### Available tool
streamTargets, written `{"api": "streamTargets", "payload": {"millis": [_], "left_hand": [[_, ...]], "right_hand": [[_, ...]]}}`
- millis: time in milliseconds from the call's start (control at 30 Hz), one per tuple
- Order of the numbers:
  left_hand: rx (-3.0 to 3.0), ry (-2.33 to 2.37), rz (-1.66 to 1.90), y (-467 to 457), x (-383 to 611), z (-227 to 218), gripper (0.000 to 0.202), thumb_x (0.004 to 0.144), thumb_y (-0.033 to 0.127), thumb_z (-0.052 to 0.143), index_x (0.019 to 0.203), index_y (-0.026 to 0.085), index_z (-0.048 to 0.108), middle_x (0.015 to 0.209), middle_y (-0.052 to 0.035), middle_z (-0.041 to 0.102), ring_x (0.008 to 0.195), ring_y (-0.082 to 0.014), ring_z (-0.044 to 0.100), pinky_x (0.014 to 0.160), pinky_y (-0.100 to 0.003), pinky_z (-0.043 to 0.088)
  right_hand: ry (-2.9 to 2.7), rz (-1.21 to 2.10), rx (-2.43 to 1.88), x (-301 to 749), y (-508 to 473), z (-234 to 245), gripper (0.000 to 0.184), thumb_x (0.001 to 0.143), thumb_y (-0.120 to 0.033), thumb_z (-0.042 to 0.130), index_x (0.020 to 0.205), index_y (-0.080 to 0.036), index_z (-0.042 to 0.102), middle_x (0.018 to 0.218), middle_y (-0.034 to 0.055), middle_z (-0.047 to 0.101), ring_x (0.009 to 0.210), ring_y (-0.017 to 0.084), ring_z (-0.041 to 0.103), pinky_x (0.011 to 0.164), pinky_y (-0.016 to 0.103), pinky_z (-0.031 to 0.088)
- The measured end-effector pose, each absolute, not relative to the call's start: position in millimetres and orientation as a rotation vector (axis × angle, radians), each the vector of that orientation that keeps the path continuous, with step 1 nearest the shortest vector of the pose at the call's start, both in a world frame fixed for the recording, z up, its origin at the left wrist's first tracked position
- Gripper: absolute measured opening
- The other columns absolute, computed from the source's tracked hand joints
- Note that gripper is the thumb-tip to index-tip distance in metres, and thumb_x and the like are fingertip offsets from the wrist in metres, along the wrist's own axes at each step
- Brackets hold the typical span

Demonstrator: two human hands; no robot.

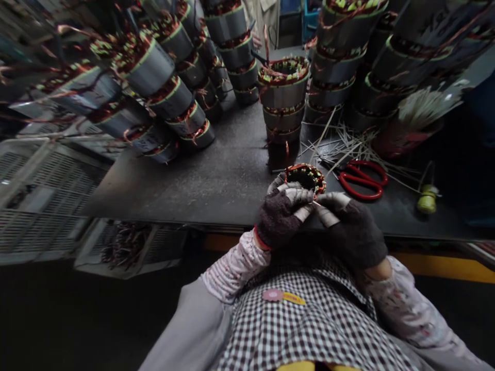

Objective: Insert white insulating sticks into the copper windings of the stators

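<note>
Checkered apron (pixel 294 330) sat nearest, below the edge of the dark worktable (pixel 185 190), dim workshop lighting. Left hand (pixel 280 211) was closed on a copper-wound ring (pixel 319 178), just beyond the fingers (pixel 298 195); right hand (pixel 356 226) pinched a thin pale strip (pixel 316 204) at its near rim. Crate (pixel 164 248) at left held dark pieces (pixel 126 245); farther, red container (pixel 402 138) held pale strands (pixel 429 109), near stacked wound cores (pixel 286 94).

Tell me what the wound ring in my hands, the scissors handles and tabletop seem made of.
Wound ring: probably copper wire, given reddish, faintly shiny strands. Scissors handles: likely plastic or coated, smooth glossy red. Tabletop: dark, scuffed, dull sheen; metal or laminate, can't tell.
</note>
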State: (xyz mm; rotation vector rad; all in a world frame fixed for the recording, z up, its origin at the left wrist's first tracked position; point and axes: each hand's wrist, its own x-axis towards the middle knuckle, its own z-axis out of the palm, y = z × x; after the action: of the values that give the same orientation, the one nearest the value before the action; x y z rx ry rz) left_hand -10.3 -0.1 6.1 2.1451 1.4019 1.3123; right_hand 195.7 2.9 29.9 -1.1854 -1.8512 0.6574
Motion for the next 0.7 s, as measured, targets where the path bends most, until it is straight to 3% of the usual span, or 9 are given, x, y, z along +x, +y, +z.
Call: {"api": "streamTargets", "payload": {"millis": [67, 167, 267, 367, 433, 533, 700], "left_hand": [[2.135, 1.402, 1.321, 0, -10, 8, 0.009, 0.106, 0.032, 0.083, 0.11, 0.026, 0.088, 0.107, -0.0044, 0.091, 0.117, -0.027, 0.085, 0.132, -0.064, 0.057], [2.127, 1.397, 1.343, -1, -7, 12, 0.008, 0.105, 0.028, 0.083, 0.11, 0.025, 0.088, 0.109, -0.0038, 0.092, 0.117, -0.026, 0.085, 0.132, -0.063, 0.057], [2.111, 1.389, 1.319, -2, -5, 15, 0.006, 0.106, 0.026, 0.081, 0.108, 0.026, 0.087, 0.108, -0.0027, 0.092, 0.117, -0.0253, 0.085, 0.131, -0.06, 0.058], [2.144, 1.427, 1.265, -3, -6, 16, 0.009, 0.107, 0.029, 0.08, 0.112, 0.025, 0.087, 0.12, -0.0042, 0.092, 0.126, -0.0265, 0.084, 0.132, -0.058, 0.058], [2.22, 1.405, 1.272, -3, -10, 16, 0.014, 0.109, 0.031, 0.078, 0.118, 0.024, 0.085, 0.127, -0.0058, 0.091, 0.13, -0.0268, 0.083, 0.137, -0.059, 0.053], [2.353, 1.325, 1.333, -3, -14, 14, 0.015, 0.113, 0.032, 0.074, 0.117, 0.022, 0.084, 0.118, -0.0057, 0.091, 0.125, -0.025, 0.084, 0.139, -0.057, 0.052], [2.425, 1.266, 1.354, -2, -9, 4, 0.011, 0.11, 0.03, 0.077, 0.114, 0.024, 0.086, 0.113, -0.0041, 0.091, 0.122, -0.0247, 0.085, 0.138, -0.058, 0.052]], "right_hand": [[-1.921, 0.441, -1.064, 198, 5, 32, 0.019, 0.11, -0.036, 0.073, 0.116, -0.025, 0.087, 0.114, 0.0112, 0.089, 0.105, 0.03, 0.084, 0.092, 0.046, 0.07], [-2.027, 0.305, -0.913, 201, 7, 47, 0.016, 0.111, -0.029, 0.071, 0.111, -0.025, 0.086, 0.114, 0.0117, 0.088, 0.108, 0.029, 0.084, 0.094, 0.047, 0.071], [-1.992, 0.361, -0.801, 201, 8, 67, 0.01, 0.106, -0.019, 0.075, 0.104, -0.027, 0.082, 0.109, 0.0084, 0.087, 0.107, 0.026, 0.083, 0.096, 0.044, 0.071], [-1.831, 0.595, -0.783, 197, 11, 71, 0.01, 0.108, -0.019, 0.076, 0.104, -0.027, 0.078, 0.121, 0.0068, 0.086, 0.117, 0.024, 0.083, 0.104, 0.042, 0.069], [-1.724, 0.836, -0.815, 198, 13, 59, 0.007, 0.111, -0.03, 0.075, 0.105, -0.027, 0.076, 0.116, 0.0058, 0.085, 0.106, 0.022, 0.084, 0.095, 0.037, 0.07], [-1.631, 1.086, -0.948, 208, 5, 41, 0.023, 0.108, -0.047, 0.078, 0.099, -0.026, 0.073, 0.085, 0.0009, 0.078, 0.072, 0.017, 0.074, 0.065, 0.027, 0.063], [-1.416, 1.179, -1.085, 200, -5, 62, 0.018, 0.109, -0.042, 0.078, 0.106, -0.027, 0.07, 0.079, -0.0036, 0.071, 0.063, 0.014, 0.065, 0.058, 0.026, 0.056]]}}
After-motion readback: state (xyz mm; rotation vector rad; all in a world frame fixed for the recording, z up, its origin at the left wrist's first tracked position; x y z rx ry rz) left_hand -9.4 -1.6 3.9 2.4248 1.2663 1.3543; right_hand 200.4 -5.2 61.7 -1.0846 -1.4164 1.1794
